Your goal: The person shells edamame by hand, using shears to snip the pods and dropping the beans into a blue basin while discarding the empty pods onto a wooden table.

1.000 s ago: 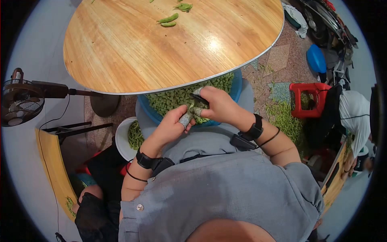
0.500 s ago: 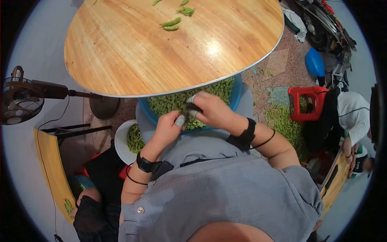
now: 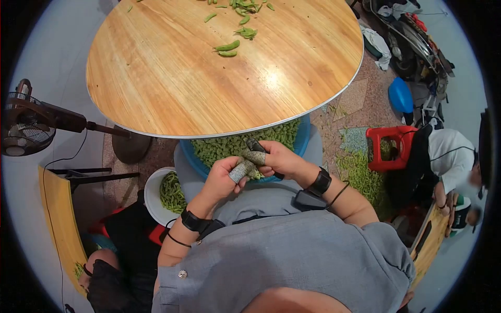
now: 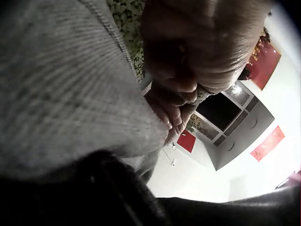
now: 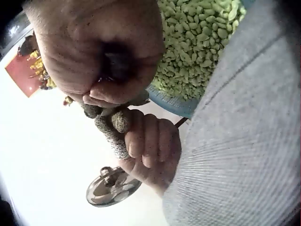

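Both hands meet over a blue basin of shelled green beans. The left hand, its finger wrapped in grey speckled tape, pinches a green bean pod, mostly hidden behind the fingers. Taped fingers also show on the right hand, which is curled round a black tool; its dark end lies in the palm in the right wrist view. I cannot tell what kind of tool it is. The right wrist view shows the left hand's curled fingers right below the right hand.
A round wooden table with loose pods overhangs the basin's far side. A white bucket of pods stands at left, beside a fan. To the right are a red stool, pods on the floor and another person.
The hands parted slightly half a second ago and are now back together, fingertips overlapping. The head view has tilted up, showing more pods on the table.
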### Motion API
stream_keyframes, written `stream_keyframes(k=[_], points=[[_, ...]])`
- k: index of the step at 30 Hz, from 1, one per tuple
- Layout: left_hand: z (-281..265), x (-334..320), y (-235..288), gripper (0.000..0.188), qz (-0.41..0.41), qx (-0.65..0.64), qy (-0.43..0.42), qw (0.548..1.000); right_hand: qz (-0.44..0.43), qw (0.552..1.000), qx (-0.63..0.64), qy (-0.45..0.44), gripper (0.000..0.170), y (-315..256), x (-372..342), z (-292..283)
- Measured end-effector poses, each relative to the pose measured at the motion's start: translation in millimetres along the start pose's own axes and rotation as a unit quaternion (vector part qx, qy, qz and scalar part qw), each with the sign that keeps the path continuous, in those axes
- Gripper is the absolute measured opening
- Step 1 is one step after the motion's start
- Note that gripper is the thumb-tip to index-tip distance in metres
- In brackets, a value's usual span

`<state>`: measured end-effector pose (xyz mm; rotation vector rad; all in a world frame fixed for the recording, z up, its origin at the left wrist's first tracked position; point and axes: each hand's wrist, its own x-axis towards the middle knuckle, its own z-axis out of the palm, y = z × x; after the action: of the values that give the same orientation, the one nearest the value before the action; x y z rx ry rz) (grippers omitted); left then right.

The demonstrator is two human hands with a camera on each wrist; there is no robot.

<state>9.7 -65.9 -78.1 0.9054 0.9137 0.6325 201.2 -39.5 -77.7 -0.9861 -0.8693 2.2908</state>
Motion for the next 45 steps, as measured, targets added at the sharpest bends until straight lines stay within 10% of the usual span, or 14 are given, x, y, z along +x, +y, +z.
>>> stream_keyframes(k=[5,8,9,10,17,20,22,23,25,28,32,40,45], points=[[-1,7,-3,0.010,0.003,-0.142,0.004,0.990,-0.002,1.000,0.026,0.008,0.018,-1,3,-4],[-9,9,-9,0.010,0.025,-0.119,0.050,0.991,-0.038,0.977,-0.142,0.155,0.021,16,9,-15],[-15,8,-10,0.010,0.041,-0.066,0.084,0.993,-0.192,0.862,-0.423,0.202,0.021,18,8,-20],[-22,5,-9,0.010,0.043,-0.067,0.084,0.993,-0.324,0.645,-0.654,0.225,0.022,18,6,-24],[-87,-38,-21,0.014,0.075,0.074,0.264,0.959,-0.352,0.704,-0.591,0.177,0.013,-99,-7,12],[-130,-61,-54,0.017,0.070,0.231,0.375,0.895,-0.294,0.654,-0.638,0.280,0.019,-160,41,-16],[-151,-79,-77,0.019,0.191,0.456,0.466,0.734,-0.316,0.605,-0.659,0.315,0.022,-193,77,-41],[-154,-92,-80,0.019,0.193,0.457,0.468,0.731,-0.299,0.593,-0.660,0.352,0.022,-206,95,-55],[-154,-117,-78,0.018,-0.047,0.495,0.484,0.720,-0.297,0.595,-0.645,0.377,0.022,-223,123,-73],[-148,-134,-80,0.018,-0.045,0.467,0.537,0.701,-0.255,0.610,-0.643,0.386,0.023,-232,137,-70],[-159,-135,-84,0.018,-0.110,0.429,0.518,0.732,-0.212,0.621,-0.676,0.336,0.023,-211,127,-56],[-110,-71,-15,0.009,0.138,0.449,0.423,0.775,-0.204,0.645,-0.666,0.314,0.021,-180,88,-49],[-89,-65,-2,0.013,0.107,0.421,0.399,0.807,-0.219,0.663,-0.611,0.372,0.022,-179,75,-57]])
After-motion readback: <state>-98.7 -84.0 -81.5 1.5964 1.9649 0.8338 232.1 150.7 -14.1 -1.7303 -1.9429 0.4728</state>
